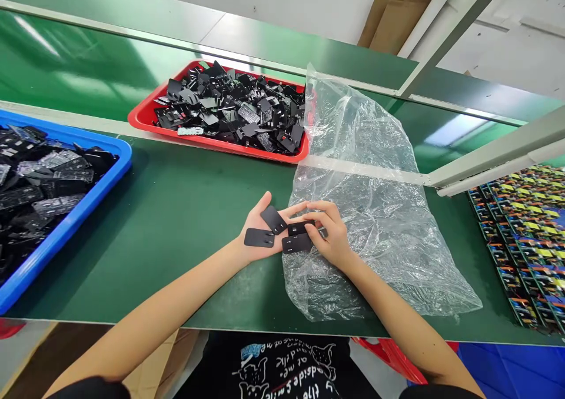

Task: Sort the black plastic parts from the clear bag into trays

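The left hand lies flat with its palm up in the middle of the picture, and small black pieces rest on the palm and fingers. The right hand pinches one of these pieces over the left fingers. Under and beside the right hand, a crinkly clear bag lies on the green table. Near the top middle, a red tray is full of black bits. A blue tray at the left edge holds lots more.
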Tool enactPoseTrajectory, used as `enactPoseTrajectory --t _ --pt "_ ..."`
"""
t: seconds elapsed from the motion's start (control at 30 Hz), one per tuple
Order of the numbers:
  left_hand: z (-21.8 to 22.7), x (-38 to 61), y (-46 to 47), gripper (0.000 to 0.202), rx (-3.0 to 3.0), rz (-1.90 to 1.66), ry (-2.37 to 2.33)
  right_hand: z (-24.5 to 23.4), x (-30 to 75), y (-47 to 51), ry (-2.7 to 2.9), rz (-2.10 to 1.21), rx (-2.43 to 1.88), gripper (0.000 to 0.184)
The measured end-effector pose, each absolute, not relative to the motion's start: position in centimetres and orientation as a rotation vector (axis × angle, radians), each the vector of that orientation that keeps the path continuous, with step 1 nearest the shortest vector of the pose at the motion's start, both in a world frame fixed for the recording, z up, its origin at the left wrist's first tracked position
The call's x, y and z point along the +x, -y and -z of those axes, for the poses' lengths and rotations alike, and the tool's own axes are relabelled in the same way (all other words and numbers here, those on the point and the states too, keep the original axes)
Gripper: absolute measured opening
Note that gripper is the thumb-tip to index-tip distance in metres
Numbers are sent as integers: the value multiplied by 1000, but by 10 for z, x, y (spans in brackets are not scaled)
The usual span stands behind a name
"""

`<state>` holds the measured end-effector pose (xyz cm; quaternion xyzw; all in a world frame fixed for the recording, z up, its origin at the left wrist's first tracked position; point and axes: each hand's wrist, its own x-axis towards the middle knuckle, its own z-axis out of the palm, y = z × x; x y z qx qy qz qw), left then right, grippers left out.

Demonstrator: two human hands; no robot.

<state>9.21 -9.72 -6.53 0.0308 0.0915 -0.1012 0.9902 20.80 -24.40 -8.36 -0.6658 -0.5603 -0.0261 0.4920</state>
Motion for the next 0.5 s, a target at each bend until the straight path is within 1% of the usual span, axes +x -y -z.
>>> enactPoseTrajectory --t 0.27,0.5 --pt "65 94 98 80 135 222 -234 82 207 242 1333 132 -1591 8" --pt "67 95 101 78 119 213 -244 81 208 240 1232 102 -1671 9"
